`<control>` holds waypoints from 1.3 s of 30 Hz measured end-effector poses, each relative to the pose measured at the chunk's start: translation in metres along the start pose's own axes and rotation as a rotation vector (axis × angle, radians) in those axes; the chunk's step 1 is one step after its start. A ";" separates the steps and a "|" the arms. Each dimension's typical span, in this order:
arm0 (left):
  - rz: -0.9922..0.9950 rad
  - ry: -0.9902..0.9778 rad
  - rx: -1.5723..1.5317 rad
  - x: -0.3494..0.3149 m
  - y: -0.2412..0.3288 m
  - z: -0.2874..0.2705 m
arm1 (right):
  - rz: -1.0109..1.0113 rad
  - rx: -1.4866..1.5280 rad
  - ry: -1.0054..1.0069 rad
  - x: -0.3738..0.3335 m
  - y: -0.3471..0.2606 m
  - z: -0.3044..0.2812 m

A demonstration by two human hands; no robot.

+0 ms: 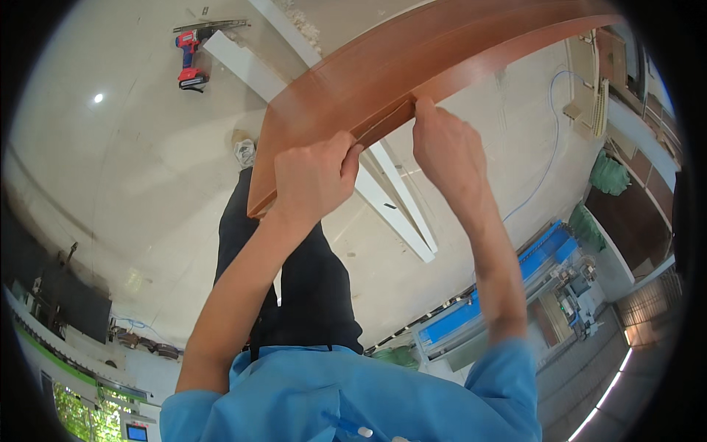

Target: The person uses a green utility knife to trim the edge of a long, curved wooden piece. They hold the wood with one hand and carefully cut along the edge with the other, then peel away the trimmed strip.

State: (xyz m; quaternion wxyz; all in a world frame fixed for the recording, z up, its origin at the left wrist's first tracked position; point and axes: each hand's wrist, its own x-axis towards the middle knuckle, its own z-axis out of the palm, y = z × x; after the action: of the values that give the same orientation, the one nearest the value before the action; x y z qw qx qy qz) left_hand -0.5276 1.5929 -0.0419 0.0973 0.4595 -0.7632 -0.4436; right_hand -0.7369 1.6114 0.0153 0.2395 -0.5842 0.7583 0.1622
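Observation:
A long reddish-brown wooden panel (pixel 353 88) with a raised edge slants from in front of my legs up to the far right. My left hand (pixel 313 173) is closed on its near edge, thumb and fingers pinched together. Farther along the same edge, my right hand (pixel 448 144) is closed too, its thumb and bent fingers pressed against the wood. Between the two hands a narrow strip (pixel 387 124) of the same brown runs along the edge, with a thin line beside it. Whether the strip is loose cannot be made out. Some fingertips are hidden.
White boards (pixel 387 206) lie under the panel and stick out on both sides. On the floor at the far left lies a red and blue cordless drill (pixel 191 55). A blue hose (pixel 551 140) curves across the floor on the right, near a blue-topped machine (pixel 449 322).

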 end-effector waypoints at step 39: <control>-0.262 -0.390 -0.319 0.027 -0.010 -0.031 | 0.422 0.865 -0.022 -0.021 -0.012 -0.006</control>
State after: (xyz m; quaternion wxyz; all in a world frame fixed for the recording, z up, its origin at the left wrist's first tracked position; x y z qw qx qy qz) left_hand -0.5192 1.5514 -0.0389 -0.0383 0.4391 -0.6223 -0.6468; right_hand -0.7221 1.6224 0.0321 0.4304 -0.2626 0.8556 -0.1171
